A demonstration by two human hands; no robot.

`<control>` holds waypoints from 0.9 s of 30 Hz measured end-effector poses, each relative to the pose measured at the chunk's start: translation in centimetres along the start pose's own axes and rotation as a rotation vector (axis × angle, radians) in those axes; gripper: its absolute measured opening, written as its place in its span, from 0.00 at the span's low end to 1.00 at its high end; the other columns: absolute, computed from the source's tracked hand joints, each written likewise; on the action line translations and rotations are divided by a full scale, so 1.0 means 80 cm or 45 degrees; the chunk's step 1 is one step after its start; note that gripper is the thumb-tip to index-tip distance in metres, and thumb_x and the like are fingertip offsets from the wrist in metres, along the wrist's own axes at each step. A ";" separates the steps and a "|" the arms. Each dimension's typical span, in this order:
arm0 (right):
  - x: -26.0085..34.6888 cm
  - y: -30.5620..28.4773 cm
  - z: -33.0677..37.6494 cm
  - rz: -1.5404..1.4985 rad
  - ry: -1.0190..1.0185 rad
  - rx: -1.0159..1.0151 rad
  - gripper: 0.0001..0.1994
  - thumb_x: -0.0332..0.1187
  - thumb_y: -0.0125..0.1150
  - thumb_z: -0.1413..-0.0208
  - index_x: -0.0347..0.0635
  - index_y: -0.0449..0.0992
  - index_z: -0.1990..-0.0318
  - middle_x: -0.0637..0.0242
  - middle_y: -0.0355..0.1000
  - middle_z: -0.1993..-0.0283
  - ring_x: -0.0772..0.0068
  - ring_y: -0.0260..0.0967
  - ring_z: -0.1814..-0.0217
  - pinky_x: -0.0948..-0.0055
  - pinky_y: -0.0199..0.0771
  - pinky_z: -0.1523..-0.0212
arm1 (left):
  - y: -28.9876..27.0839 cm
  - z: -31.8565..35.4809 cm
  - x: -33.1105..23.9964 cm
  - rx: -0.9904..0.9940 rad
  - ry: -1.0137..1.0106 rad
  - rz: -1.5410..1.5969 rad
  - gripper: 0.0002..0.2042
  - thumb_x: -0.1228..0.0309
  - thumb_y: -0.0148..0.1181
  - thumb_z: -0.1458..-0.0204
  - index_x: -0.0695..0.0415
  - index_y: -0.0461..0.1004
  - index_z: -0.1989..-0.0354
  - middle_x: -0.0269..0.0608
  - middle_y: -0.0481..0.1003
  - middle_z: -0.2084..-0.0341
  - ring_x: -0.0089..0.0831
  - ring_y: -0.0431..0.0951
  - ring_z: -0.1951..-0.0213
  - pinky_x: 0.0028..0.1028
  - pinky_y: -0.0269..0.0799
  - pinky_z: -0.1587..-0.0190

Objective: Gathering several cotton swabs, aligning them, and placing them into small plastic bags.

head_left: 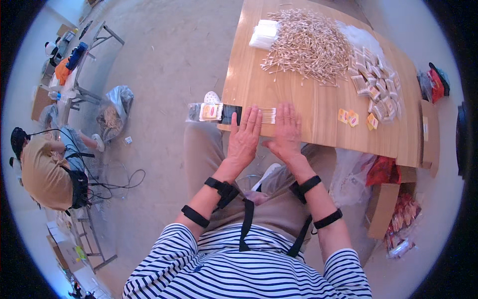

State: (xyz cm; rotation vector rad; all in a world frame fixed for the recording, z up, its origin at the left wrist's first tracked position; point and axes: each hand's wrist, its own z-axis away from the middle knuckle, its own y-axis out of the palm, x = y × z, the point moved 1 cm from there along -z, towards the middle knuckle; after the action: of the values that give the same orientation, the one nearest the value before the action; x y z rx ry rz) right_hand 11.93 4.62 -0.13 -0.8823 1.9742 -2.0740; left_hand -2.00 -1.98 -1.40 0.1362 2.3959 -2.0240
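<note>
Flanking swabs (pixel 269 115), hands (pixel 244 142) near swab-filled packet (pixel 211 112).

**Stripes, Brown and Yellow**

The shirt (pixel 259 264) has dark blue and white stripes. The arm straps (pixel 195 216) are black. The table (pixel 318 107) is light brown. The cotton swabs (pixel 268 115) have tan sticks and white tips. The small cards (pixel 353 118) are yellow and red.

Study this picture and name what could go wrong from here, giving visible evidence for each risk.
The swab row lies between the left hand and right hand; uneven pressure might skew it. The pack appears to jut past the table's left edge, so a knock could drop it.
</note>
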 end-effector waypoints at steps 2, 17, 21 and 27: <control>-0.007 -0.001 0.003 0.049 0.004 0.009 0.59 0.42 0.79 0.68 0.33 0.48 0.27 0.51 0.44 0.22 0.51 0.35 0.18 0.45 0.37 0.23 | 0.000 0.000 -0.001 -0.005 -0.015 0.025 0.41 0.75 0.60 0.55 0.64 0.52 0.28 0.48 0.49 0.26 0.41 0.45 0.24 0.53 0.36 0.26; -0.004 0.006 -0.004 0.210 -0.042 0.028 0.63 0.46 0.83 0.71 0.35 0.48 0.27 0.51 0.42 0.21 0.52 0.34 0.18 0.43 0.36 0.23 | -0.003 0.000 -0.003 -0.027 -0.018 0.073 0.39 0.77 0.56 0.53 0.64 0.53 0.28 0.49 0.50 0.27 0.42 0.47 0.25 0.54 0.36 0.27; -0.008 -0.003 -0.006 0.131 -0.109 0.116 0.62 0.44 0.82 0.70 0.35 0.48 0.27 0.52 0.42 0.21 0.52 0.34 0.18 0.45 0.35 0.23 | -0.001 0.001 0.000 0.011 -0.032 0.093 0.40 0.77 0.58 0.54 0.64 0.52 0.28 0.49 0.50 0.26 0.41 0.47 0.24 0.55 0.35 0.27; 0.013 0.010 -0.008 0.106 -0.189 0.053 0.58 0.38 0.79 0.67 0.36 0.49 0.27 0.53 0.42 0.21 0.54 0.33 0.17 0.48 0.37 0.22 | -0.008 0.002 0.000 0.033 -0.024 0.155 0.44 0.75 0.63 0.59 0.63 0.53 0.28 0.49 0.50 0.26 0.41 0.46 0.24 0.55 0.35 0.27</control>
State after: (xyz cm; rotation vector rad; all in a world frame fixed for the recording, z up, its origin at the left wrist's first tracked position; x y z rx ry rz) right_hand 10.57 4.56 -0.56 -0.9022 1.8534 -1.9372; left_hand -2.08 -2.23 -0.80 0.2549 2.2906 -1.9942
